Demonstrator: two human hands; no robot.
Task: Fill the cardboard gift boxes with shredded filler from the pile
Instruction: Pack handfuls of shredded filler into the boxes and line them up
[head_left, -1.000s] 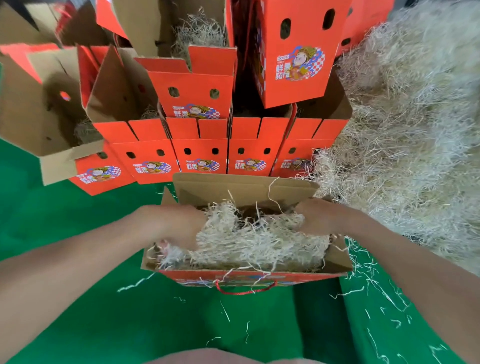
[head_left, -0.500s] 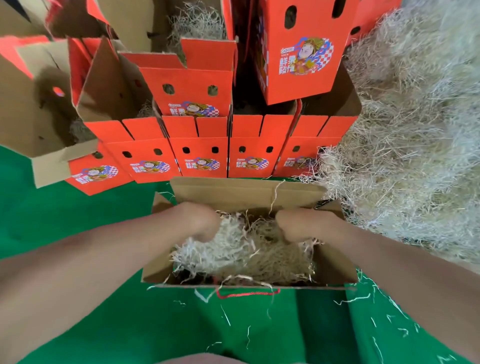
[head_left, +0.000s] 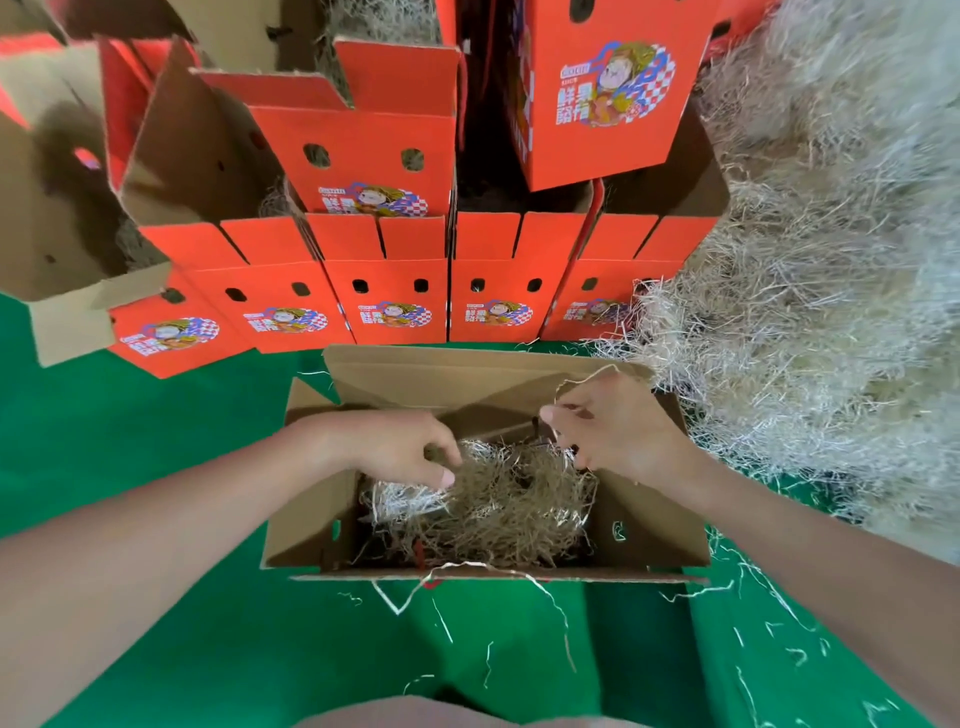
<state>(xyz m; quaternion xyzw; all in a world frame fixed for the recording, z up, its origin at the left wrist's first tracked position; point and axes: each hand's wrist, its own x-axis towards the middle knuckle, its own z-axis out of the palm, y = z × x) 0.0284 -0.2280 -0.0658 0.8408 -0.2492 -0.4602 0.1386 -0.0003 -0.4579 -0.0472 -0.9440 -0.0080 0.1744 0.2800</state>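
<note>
Front box (head_left: 649, 540) about half full; left hand (head_left: 395, 447) clutches its filler (head_left: 509, 499), right hand (head_left: 623, 436) loosely curled, grip unclear; needs more from pile (head_left: 831, 291).

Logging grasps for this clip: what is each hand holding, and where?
The left hand pinches the shredded filler at the heap's upper left edge; the right hand grips nothing, one strand draped over it.

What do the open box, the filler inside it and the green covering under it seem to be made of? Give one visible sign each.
Open box: brown cardboard, matt and unprinted inside; raw cut edges, folded flaps. Filler: thin crinkled strips, probably shredded paper, tan to pale, matt. Green covering: smooth sheet with soft creases, perhaps fabric or plastic; the look leaves it open.
</note>
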